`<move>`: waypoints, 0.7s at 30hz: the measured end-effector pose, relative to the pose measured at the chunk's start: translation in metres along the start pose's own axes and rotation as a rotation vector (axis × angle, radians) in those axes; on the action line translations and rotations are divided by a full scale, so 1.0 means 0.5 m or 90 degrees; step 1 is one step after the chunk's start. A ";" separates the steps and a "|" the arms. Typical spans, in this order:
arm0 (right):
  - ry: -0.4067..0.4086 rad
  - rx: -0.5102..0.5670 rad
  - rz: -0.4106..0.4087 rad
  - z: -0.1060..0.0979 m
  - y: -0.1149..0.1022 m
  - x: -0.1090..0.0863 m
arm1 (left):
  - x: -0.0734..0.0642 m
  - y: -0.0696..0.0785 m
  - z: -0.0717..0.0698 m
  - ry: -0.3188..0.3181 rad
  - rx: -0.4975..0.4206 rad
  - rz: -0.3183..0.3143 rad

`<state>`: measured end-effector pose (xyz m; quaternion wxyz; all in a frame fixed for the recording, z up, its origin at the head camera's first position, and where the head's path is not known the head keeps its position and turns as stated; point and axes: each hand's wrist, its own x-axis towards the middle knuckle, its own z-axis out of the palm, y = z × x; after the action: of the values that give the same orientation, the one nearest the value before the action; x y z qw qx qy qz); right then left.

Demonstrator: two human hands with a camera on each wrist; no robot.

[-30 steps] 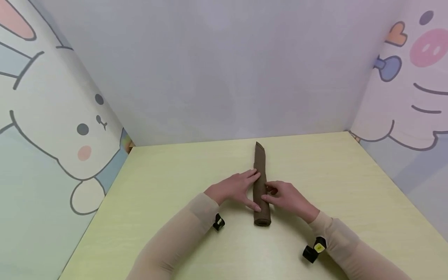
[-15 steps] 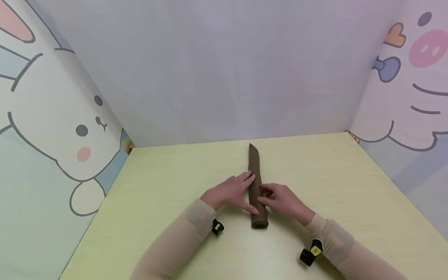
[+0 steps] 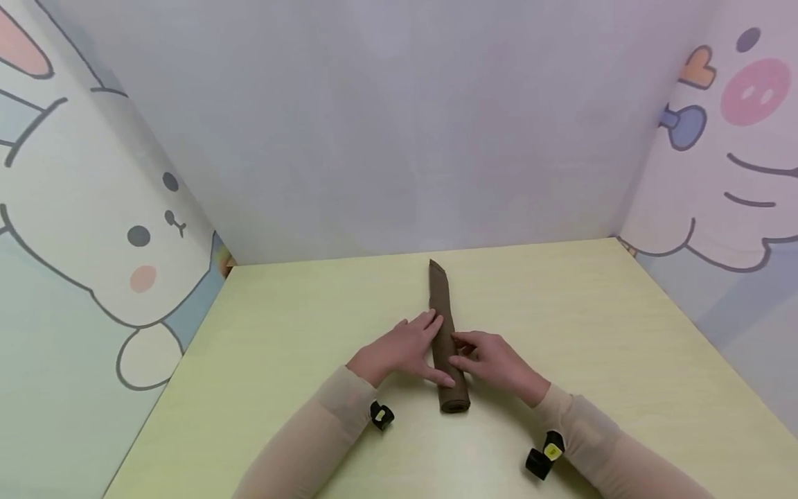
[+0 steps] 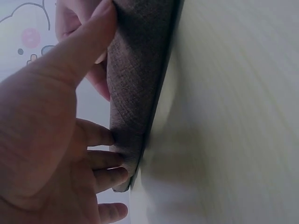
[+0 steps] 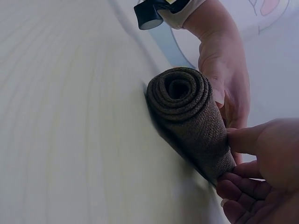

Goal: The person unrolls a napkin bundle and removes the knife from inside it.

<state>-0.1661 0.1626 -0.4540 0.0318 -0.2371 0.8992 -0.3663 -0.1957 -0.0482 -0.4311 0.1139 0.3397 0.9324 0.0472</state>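
A brown woven cloth [image 3: 440,294] lies rolled into a long tube on the table, pointing away from me. Its near end shows a layered spiral in the right wrist view, where the rolled cloth [image 5: 180,95] has a small hollow at its core. My left hand [image 3: 402,350] rests on the roll's left side, fingers spread and fairly straight, thumb toward the near end. On the opposite side my right hand [image 3: 495,360] pinches the roll between thumb and curled fingers. The left wrist view has the left thumb and fingertips against the cloth [image 4: 135,70].
The pale yellow wooden table [image 3: 299,305] extends around the roll on both sides. A plain light wall [image 3: 399,138] closes off the back, and cartoon-printed panels [image 3: 81,242] stand left and right. Black cameras [image 3: 542,461] sit on both wrists over beige sleeves.
The rolled cloth has shifted left across the table, its far end now tilted more to the left. Both hands have moved left along with it, keeping much the same hold.
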 end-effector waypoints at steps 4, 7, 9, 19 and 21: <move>-0.001 -0.007 -0.003 0.006 -0.006 0.002 | -0.011 0.001 -0.003 0.002 0.002 -0.012; -0.003 -0.005 -0.002 0.010 -0.008 0.002 | -0.018 0.001 -0.004 -0.002 0.002 -0.018; -0.005 -0.001 0.000 0.012 -0.010 0.002 | -0.022 0.000 -0.003 -0.004 0.000 -0.023; -0.003 0.000 -0.007 0.017 -0.017 -0.001 | -0.037 0.004 -0.003 -0.003 -0.022 -0.035; -0.002 0.000 -0.008 0.018 -0.017 -0.002 | -0.039 0.005 -0.003 -0.004 -0.032 -0.037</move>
<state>-0.1594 0.1519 -0.4548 0.0309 -0.2429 0.8978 -0.3660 -0.1801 -0.0591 -0.4255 0.1268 0.3094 0.9401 0.0659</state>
